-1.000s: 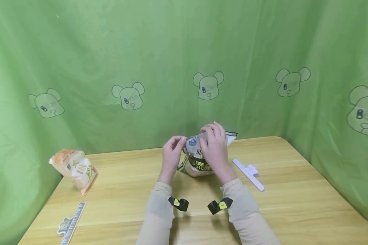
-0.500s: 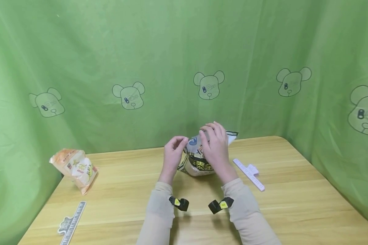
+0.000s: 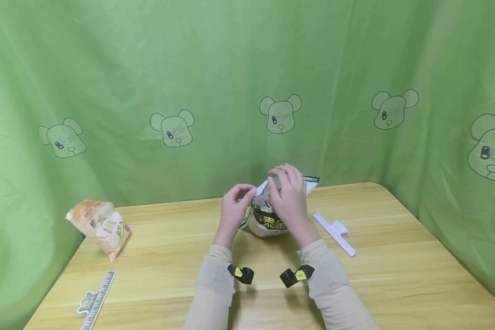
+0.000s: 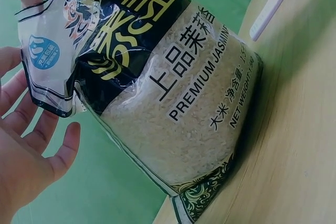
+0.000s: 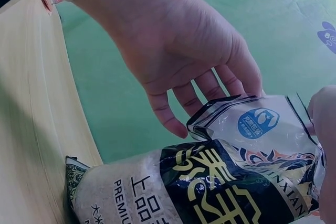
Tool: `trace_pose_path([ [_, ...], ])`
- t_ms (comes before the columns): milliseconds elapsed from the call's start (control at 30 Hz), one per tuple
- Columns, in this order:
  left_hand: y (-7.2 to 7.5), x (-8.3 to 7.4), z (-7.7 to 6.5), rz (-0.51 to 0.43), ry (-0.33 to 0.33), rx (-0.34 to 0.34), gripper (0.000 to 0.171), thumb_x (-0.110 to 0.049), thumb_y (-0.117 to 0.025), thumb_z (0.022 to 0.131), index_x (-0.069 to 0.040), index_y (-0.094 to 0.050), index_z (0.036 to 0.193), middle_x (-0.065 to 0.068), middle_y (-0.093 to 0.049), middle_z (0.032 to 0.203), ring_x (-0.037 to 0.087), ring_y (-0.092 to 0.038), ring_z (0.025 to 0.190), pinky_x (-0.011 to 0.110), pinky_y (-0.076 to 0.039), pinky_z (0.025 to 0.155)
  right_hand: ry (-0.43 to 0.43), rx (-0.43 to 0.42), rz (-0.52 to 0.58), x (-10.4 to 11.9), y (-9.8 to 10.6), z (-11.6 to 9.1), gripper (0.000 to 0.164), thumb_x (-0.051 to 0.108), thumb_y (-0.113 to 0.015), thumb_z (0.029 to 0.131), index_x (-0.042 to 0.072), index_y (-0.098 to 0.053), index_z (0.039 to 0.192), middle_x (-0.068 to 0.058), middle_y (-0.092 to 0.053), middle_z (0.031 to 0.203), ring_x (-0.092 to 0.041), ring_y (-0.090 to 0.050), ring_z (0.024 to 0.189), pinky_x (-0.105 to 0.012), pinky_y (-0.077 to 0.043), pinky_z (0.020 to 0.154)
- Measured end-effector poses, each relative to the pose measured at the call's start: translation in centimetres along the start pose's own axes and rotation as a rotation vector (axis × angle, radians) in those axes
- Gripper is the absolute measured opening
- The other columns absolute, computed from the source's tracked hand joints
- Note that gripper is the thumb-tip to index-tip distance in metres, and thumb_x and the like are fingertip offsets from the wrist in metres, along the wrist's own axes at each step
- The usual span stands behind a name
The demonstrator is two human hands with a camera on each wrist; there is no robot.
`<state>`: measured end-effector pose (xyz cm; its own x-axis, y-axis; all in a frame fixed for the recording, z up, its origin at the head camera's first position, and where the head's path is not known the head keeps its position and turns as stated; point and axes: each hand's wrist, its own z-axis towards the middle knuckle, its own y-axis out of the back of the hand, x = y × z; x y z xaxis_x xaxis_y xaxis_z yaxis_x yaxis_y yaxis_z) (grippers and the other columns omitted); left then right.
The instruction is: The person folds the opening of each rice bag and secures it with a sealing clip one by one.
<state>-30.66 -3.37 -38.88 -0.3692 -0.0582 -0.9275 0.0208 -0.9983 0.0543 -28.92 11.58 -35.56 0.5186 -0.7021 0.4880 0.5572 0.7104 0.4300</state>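
A clear-and-black plastic bag of rice (image 3: pixel 268 222) stands on the table between both hands, its loose silvery top leaning over. At the bag's upper left corner, my left hand (image 3: pixel 232 208) pinches the edge between thumb and forefinger; its other fingers spread behind the bag in the left wrist view. My right hand (image 3: pixel 292 201) holds the top edge further right, thumb in front and fingers reaching over the back. From the right wrist view, the lower fingers of that right hand (image 5: pixel 184 61) are loosely bent beside the bag. Grains show through the bag's clear front (image 4: pixel 173 129).
A lilac sealing clip (image 3: pixel 335 234) lies just right of the bag. Another clip, grey with a piano-key pattern (image 3: pixel 96 300), lies at the front left. An orange-and-white food packet (image 3: pixel 103 229) stands behind it. Green curtain (image 3: pixel 231 68) surrounds the wooden table (image 3: pixel 169 256).
My left hand has shifted slightly right with the bag's corner, and a white strip now shows at that corner. My right thumb has lifted a little; the hand otherwise stays in place.
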Motion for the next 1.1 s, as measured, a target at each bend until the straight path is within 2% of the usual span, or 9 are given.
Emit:
trace_pose_path([
  [267,-0.5,0.0,-0.1,0.022,-0.02,0.036,0.024,-0.021,-0.071,0.088,-0.004,-0.069,0.105,0.014,-0.07,0.103,0.012,-0.062,0.091,0.028,-0.056,0.083,0.004,-0.004,-0.001,0.2,0.1,-0.1,0.023,0.009,-0.058,0.091,0.002,-0.065,0.111,-0.019,-0.06,0.125,-0.036,-0.046,0.128,-0.054,-0.027,0.115],
  [567,-1.2,-0.5,-0.3,0.022,-0.04,0.019,0.025,-0.019,-0.071,0.088,-0.003,-0.069,0.107,0.017,-0.07,0.106,0.018,-0.062,0.095,0.029,-0.056,0.083,0.01,-0.016,-0.005,0.3,0.2,0.0,0.019,0.005,-0.06,0.089,0.001,-0.065,0.106,-0.018,-0.061,0.122,-0.036,-0.049,0.123,-0.053,-0.029,0.113],
  [867,-1.9,-2.0,-0.6,0.128,-0.106,0.011,0.024,-0.018,-0.068,0.09,-0.007,-0.069,0.112,0.012,-0.067,0.11,0.022,-0.064,0.096,0.028,-0.058,0.079,0.025,-0.037,-0.003,0.1,0.1,0.0,0.014,0.005,-0.062,0.087,0.002,-0.066,0.1,-0.018,-0.063,0.116,-0.037,-0.052,0.116,-0.053,-0.032,0.11],
  [967,-2.0,-2.2,-0.7,0.138,-0.114,0.007,0.024,-0.017,-0.067,0.091,-0.007,-0.069,0.113,0.013,-0.066,0.111,0.025,-0.065,0.097,0.028,-0.058,0.08,0.03,-0.04,-0.003,0.1,0.1,0.0,0.014,0.005,-0.062,0.087,0.002,-0.066,0.099,-0.018,-0.064,0.115,-0.037,-0.053,0.115,-0.052,-0.033,0.11],
  [1100,-2.0,-2.1,-0.7,0.145,-0.109,0.002,0.023,-0.016,-0.066,0.091,-0.006,-0.069,0.112,0.013,-0.066,0.109,0.022,-0.064,0.095,0.027,-0.058,0.078,0.036,-0.039,-0.005,0.1,0.2,0.0,0.014,0.004,-0.062,0.086,0.002,-0.066,0.099,-0.018,-0.064,0.114,-0.037,-0.053,0.113,-0.053,-0.034,0.109],
])
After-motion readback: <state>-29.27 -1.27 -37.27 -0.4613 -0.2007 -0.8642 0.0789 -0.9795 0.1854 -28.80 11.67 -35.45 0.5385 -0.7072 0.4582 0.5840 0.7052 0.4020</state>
